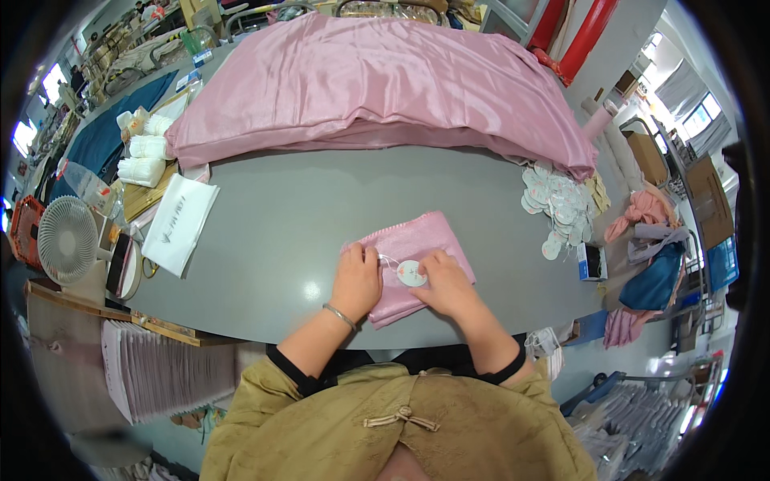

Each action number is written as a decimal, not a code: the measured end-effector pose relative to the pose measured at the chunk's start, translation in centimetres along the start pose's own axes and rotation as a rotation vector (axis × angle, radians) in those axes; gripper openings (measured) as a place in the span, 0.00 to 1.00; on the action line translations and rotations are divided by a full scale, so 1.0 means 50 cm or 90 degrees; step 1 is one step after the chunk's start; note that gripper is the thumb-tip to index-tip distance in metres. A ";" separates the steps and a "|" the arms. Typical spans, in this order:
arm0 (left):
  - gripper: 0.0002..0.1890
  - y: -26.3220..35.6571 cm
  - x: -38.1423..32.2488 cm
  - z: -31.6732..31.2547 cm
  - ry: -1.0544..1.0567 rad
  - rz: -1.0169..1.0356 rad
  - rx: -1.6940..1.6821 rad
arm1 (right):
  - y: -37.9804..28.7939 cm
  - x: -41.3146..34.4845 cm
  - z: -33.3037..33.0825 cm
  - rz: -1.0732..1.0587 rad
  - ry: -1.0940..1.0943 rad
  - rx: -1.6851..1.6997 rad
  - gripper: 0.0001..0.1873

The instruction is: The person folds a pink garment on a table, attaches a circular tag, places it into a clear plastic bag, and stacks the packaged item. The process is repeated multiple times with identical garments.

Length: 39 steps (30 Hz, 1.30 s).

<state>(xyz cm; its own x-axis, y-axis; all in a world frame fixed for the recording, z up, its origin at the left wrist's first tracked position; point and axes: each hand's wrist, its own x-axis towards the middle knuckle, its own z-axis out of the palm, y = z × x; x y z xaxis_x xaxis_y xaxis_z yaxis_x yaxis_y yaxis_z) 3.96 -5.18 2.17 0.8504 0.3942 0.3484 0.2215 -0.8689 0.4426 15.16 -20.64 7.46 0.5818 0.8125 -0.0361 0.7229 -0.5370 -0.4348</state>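
Note:
A folded pink cloth point(391, 300) with a stitched edge lies on the grey table point(271, 240) in front of me. On top of it is a round white hang tag point(411, 273) with a white string loop point(388, 260). My right hand point(445, 282) grips the tag's right edge between thumb and fingers. At the cloth's left side, my left hand point(358, 279) has its fingertips bent down by the string and the cloth. Whether it pinches the string or only presses on the cloth is hidden by the fingers.
Across the table's far side spreads a heap of pink satin fabric point(385, 78). A pile of round tags point(559, 201) lies at right, beside a small blue box point(592, 262). At left are a white plastic packet point(180, 225), rolled white bundles point(144, 157) and a small fan point(67, 239).

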 end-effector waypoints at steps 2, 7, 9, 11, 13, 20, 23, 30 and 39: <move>0.12 0.026 -0.017 -0.004 -0.024 -0.036 0.055 | 0.025 -0.004 -0.009 0.024 -0.022 0.010 0.11; 0.16 0.036 0.004 -0.021 -0.040 0.236 0.183 | 0.080 0.043 0.076 0.020 0.301 -0.040 0.11; 0.19 0.018 0.023 -0.032 -0.126 0.361 0.135 | 0.111 0.074 0.093 -0.036 0.284 -0.044 0.12; 0.23 -0.004 0.036 -0.043 -0.242 0.417 -0.008 | 0.139 0.101 0.074 -0.121 0.223 -0.003 0.12; 0.32 -0.017 0.040 -0.049 -0.274 0.435 -0.030 | 0.139 0.105 0.040 -0.138 0.214 -0.001 0.18; 0.33 0.012 0.032 0.013 -0.264 0.270 -0.034 | -0.021 -0.015 0.024 -0.041 -0.012 -0.074 0.50; 0.30 -0.005 0.021 0.021 -0.125 0.304 -0.143 | -0.014 -0.021 0.029 -0.070 0.028 -0.133 0.52; 0.06 -0.383 -0.039 -0.253 0.135 -0.200 0.351 | 0.072 0.007 0.021 -0.065 0.020 -0.181 0.44; 0.12 -0.594 -0.104 -0.405 -0.139 -0.438 0.307 | 0.059 0.025 0.019 -0.022 -0.001 -0.162 0.44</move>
<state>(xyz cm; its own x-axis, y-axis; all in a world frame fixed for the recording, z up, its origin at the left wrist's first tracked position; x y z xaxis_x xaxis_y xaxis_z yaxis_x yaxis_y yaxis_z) -16.71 24.63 3.94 0.5154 0.8551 -0.0560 0.8560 -0.5106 0.0814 17.68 -21.00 5.27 0.5545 0.8318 -0.0264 0.8133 -0.5483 -0.1947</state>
